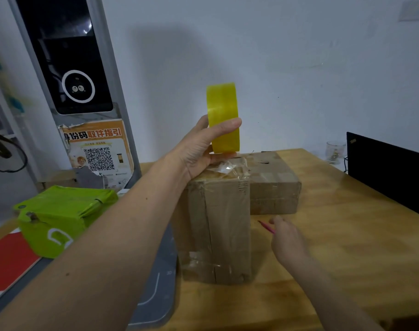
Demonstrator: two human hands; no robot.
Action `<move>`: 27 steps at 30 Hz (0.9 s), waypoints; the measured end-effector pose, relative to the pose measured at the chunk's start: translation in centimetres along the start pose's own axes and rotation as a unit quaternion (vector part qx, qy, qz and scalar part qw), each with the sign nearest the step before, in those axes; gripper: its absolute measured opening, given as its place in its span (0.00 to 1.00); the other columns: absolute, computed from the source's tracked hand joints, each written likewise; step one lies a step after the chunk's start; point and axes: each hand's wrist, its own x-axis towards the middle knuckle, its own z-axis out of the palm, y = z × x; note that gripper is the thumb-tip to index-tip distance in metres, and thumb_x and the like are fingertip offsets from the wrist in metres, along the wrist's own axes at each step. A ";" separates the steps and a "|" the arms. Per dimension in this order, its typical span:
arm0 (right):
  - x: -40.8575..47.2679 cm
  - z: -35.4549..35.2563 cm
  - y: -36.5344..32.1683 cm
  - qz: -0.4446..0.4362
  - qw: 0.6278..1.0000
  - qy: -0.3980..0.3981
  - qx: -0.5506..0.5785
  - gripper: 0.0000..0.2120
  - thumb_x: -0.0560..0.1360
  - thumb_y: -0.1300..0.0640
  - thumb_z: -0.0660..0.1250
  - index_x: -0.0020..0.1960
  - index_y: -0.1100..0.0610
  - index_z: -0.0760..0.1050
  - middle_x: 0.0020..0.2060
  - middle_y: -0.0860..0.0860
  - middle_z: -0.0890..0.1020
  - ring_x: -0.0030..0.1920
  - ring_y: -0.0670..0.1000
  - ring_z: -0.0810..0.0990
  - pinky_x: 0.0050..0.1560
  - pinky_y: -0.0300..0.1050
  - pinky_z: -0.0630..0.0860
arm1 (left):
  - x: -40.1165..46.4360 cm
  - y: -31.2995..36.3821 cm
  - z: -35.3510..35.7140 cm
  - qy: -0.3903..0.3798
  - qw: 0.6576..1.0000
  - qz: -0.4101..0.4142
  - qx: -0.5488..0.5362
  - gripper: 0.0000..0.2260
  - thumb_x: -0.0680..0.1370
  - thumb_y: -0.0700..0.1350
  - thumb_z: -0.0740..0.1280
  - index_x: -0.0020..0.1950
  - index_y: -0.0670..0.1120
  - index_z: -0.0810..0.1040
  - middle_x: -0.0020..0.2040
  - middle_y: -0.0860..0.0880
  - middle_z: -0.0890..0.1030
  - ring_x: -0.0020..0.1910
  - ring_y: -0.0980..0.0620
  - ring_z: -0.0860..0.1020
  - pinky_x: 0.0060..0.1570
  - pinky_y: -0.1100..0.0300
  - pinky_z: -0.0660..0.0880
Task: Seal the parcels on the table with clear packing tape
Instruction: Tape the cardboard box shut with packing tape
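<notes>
My left hand grips a yellowish roll of clear packing tape, held upright just above the far top edge of a tall brown cardboard parcel. A crumpled strip of tape lies on that parcel's top. Behind it to the right lies a flatter brown parcel. My right hand is low beside the tall parcel on the wooden table, fingers curled at a thin red pen-like thing; whether it holds it is unclear.
A bright green plastic mailer parcel sits at the left, beside a red sheet and a grey scale base. A black laptop lid and a glass stand at the right. A kiosk post rises behind.
</notes>
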 end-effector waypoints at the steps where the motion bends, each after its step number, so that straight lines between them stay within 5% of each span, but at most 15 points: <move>1: 0.2 0.5 0.2 -0.004 1.000 -0.006 -0.010 0.17 0.78 0.67 0.59 0.64 0.54 0.71 0.57 0.52 0.77 0.55 0.54 0.77 0.43 0.44 0.68 | 0.0 0.0 0.0 0.001 1.000 0.000 -0.001 0.24 0.65 0.49 0.75 0.60 0.53 0.75 0.58 0.48 0.80 0.58 0.46 0.80 0.44 0.55 0.80; 4: 0.3 1.2 0.1 -0.006 1.000 -0.005 -0.001 0.16 0.79 0.61 0.63 0.67 0.55 0.70 0.59 0.52 0.77 0.59 0.54 0.76 0.48 0.44 0.72 | -0.1 0.1 0.0 0.006 1.000 0.002 -0.005 0.24 0.65 0.50 0.74 0.59 0.54 0.75 0.58 0.48 0.80 0.58 0.45 0.79 0.45 0.54 0.81; 6: 0.0 0.1 -0.8 -0.036 0.988 0.086 0.125 0.15 0.79 0.61 0.64 0.65 0.58 0.72 0.57 0.52 0.77 0.59 0.54 0.76 0.51 0.41 0.70 | 0.0 0.1 0.0 0.009 1.000 0.003 -0.012 0.24 0.65 0.49 0.75 0.60 0.53 0.75 0.58 0.48 0.80 0.58 0.45 0.79 0.46 0.54 0.81; 9: -2.2 -3.8 -3.8 -0.229 0.863 0.356 0.277 0.10 0.78 0.65 0.61 0.57 0.64 0.75 0.51 0.52 0.76 0.55 0.53 0.76 0.56 0.37 0.69 | 0.1 0.0 -0.1 0.011 1.000 0.005 -0.018 0.25 0.64 0.50 0.76 0.60 0.53 0.76 0.57 0.48 0.80 0.57 0.46 0.80 0.45 0.54 0.81; 12: -4.2 -6.4 -6.6 -0.438 0.747 0.438 0.240 0.10 0.77 0.67 0.61 0.57 0.69 0.76 0.53 0.62 0.80 0.58 0.57 0.77 0.64 0.47 0.72 | 0.2 -0.1 -0.1 0.016 1.000 0.010 -0.018 0.31 0.56 0.53 0.79 0.58 0.54 0.77 0.54 0.49 0.81 0.53 0.47 0.81 0.44 0.54 0.80; 16: -3.6 -6.5 -7.8 -0.468 0.776 0.394 0.156 0.13 0.79 0.63 0.62 0.58 0.68 0.79 0.57 0.61 0.82 0.61 0.58 0.79 0.67 0.54 0.73 | 0.1 0.0 -0.2 0.030 0.999 0.020 -0.026 0.26 0.61 0.51 0.78 0.57 0.54 0.77 0.53 0.50 0.81 0.52 0.48 0.81 0.44 0.54 0.80; 27: -3.0 -6.9 -8.8 -0.428 0.807 0.398 0.084 0.12 0.79 0.61 0.61 0.56 0.64 0.81 0.52 0.58 0.84 0.53 0.55 0.82 0.62 0.49 0.75 | -0.4 0.3 0.2 0.051 0.998 0.028 -0.036 0.23 0.64 0.50 0.75 0.58 0.53 0.76 0.53 0.49 0.81 0.54 0.47 0.80 0.44 0.54 0.81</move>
